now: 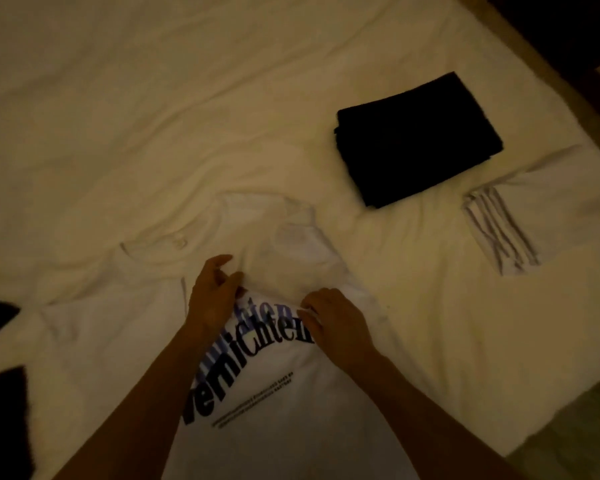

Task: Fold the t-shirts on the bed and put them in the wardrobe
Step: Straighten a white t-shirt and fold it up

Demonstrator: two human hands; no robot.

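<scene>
Dark cloth (pixel 0 410): lay at the left edge of the bed (pixel 118 116).
White t-shirt (pixel 264 393): lay spread on the bed in front of the person, print facing up (black and blue lettering).
Left hand (pixel 212 299): fingers curled, pinched a fold of the t-shirt.
Right hand (pixel 336 320): pinched the same fold, just beside the left.
Black folded shirt (pixel 420 136): lay further back, to the right.
White folded shirt (pixel 520 220): lay just beside the black one, near the bed's right edge.

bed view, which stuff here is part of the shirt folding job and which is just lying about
Part of the job:
- white printed t-shirt, gripped by left hand and right hand
- folded black garment stack
- folded white garment stack

Just lying about:
- dark cloth at the left edge, unclear what it is
- cream bedsheet
</scene>
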